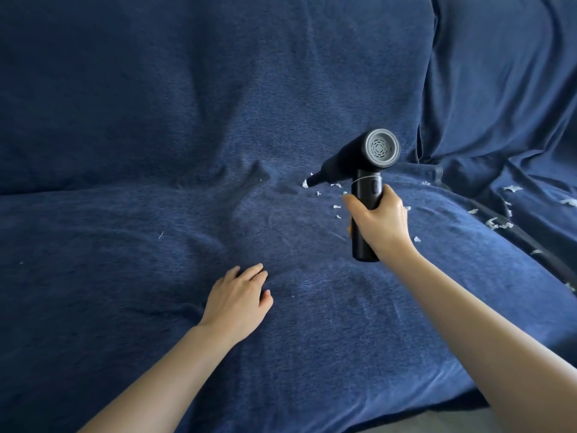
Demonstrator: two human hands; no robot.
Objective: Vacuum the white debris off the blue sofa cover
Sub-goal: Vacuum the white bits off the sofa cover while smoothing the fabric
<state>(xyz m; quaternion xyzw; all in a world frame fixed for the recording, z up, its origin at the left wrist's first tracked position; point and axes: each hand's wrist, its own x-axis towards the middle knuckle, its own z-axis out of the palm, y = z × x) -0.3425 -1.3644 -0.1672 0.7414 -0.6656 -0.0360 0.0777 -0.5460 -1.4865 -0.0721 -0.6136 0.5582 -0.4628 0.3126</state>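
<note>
A blue sofa cover (156,120) fills the view. My right hand (379,220) grips the handle of a black handheld vacuum (362,164), whose narrow nozzle points left and down onto a white scrap at the crease between seat and backrest. Small white debris (337,207) lies scattered on the seat beside the handle. More white debris (499,223) sits in the gap at the right of the seat cushion. My left hand (239,296) rests palm down on the seat in front, fingers slightly bent, holding nothing.
The cover wrinkles into a fold (259,173) just left of the nozzle. A second cushion (530,104) under the same cover rises at the right. A lone white fleck (160,235) lies on the left part of the seat. The seat's front edge runs along the bottom right.
</note>
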